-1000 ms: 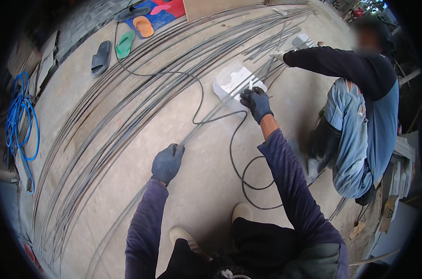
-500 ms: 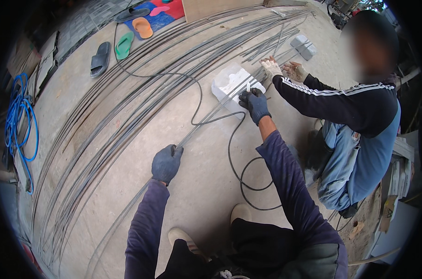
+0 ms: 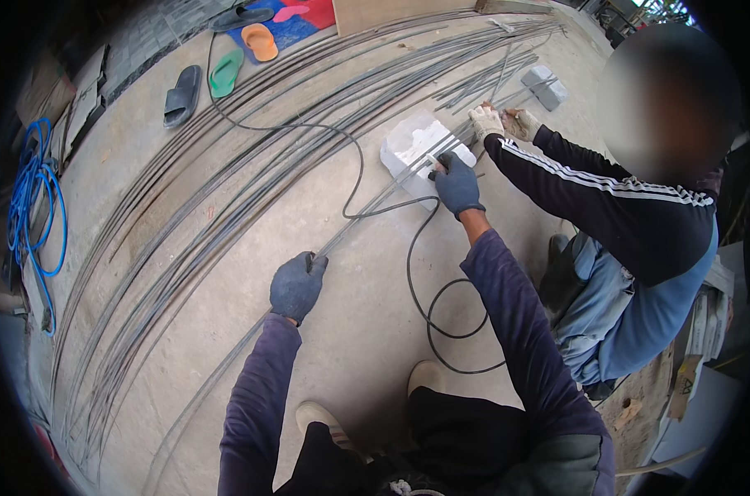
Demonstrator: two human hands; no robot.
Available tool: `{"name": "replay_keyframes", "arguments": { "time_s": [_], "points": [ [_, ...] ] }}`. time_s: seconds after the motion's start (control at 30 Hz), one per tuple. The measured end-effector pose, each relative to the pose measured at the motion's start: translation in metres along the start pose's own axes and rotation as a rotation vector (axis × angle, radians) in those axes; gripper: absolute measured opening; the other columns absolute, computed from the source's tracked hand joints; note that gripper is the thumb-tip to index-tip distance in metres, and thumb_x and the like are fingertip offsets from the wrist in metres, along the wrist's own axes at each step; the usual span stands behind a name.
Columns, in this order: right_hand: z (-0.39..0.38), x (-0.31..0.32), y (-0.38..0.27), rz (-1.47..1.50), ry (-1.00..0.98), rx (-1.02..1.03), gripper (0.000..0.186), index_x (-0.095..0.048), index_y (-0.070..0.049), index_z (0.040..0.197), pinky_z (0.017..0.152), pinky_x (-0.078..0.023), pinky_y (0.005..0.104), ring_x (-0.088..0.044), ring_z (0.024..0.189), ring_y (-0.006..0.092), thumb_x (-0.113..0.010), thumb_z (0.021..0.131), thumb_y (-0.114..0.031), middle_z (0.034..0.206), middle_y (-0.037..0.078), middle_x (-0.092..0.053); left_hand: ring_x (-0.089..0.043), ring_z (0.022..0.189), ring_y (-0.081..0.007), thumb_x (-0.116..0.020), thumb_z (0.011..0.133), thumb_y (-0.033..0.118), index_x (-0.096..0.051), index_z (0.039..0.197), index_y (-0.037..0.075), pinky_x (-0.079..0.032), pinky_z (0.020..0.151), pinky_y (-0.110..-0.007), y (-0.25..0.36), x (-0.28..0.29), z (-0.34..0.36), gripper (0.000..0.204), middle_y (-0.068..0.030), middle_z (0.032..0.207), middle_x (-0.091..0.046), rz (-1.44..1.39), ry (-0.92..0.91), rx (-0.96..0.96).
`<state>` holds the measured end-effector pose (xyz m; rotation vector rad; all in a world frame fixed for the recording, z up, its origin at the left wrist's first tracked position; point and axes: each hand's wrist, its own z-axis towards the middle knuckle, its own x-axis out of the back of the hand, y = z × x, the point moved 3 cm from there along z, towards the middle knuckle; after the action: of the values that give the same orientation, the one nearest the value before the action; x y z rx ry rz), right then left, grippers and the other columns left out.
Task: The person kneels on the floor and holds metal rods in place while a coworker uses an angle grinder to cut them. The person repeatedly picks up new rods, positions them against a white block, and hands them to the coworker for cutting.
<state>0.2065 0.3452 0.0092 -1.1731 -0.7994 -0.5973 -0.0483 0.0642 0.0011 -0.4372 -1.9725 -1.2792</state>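
Observation:
Thin grey steel rods run in a bundle from the lower left up to a pale block. My left hand, in a dark blue glove, is wrapped round this bundle partway along. Farther up, my right hand, gloved alike, is closed at the rods over the block, pinching a small white stick against or just above them; whether it touches is unclear. Under the rods lies the white-topped block. Beyond my right hand, a co-worker's gloved hands are on the rods' far part.
Many long rods lie on the concrete floor to the left. A black cable loops across it. A second grey block, sandals and a blue hose lie around. The co-worker crouches at right.
The co-worker's hands, raised with fingers spread before, have come down onto the rods, and the co-worker leans lower. The white stick in my right hand has tipped over and shifted slightly left.

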Motion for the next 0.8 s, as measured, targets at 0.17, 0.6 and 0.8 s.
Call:
{"name": "replay_keyframes", "arguments": {
  "time_s": [0.17,0.6,0.8],
  "points": [
    [0.009,-0.006,-0.003,-0.072,-0.034,0.104,0.027,-0.065,-0.005,0.113,0.089,-0.05,0.0466,-0.064,0.102,0.0384,-0.058,0.092,-0.022,0.106,0.02,-0.068,-0.066,0.08,-0.0401,-0.056,0.095,0.04,-0.069,0.094,0.004,-0.049,0.071,-0.049,0.004,0.001,0.0,0.038,-0.0218,0.082,-0.067,-0.003,-0.012,0.002],
    [-0.012,0.002,0.0,-0.317,-0.149,0.159,0.026,-0.067,-0.007,0.108,0.085,-0.051,0.0476,-0.066,0.097,0.0377,-0.066,0.086,-0.021,0.1,0.019,-0.069,-0.064,0.076,-0.0381,-0.056,0.095,0.041,-0.067,0.087,0.002,-0.047,0.069,-0.048,-0.002,-0.001,0.0,0.041,-0.0207,0.075,-0.064,-0.008,0.012,-0.009],
    [-0.014,0.005,0.002,-0.169,0.023,0.16,0.025,-0.066,-0.006,0.11,0.086,-0.051,0.0478,-0.065,0.099,0.0385,-0.059,0.091,-0.021,0.104,0.02,-0.068,-0.065,0.077,-0.0383,-0.056,0.095,0.04,-0.068,0.089,0.002,-0.047,0.07,-0.048,-0.002,-0.002,0.001,0.041,-0.0211,0.077,-0.065,-0.01,0.018,-0.015]
  ]
}}
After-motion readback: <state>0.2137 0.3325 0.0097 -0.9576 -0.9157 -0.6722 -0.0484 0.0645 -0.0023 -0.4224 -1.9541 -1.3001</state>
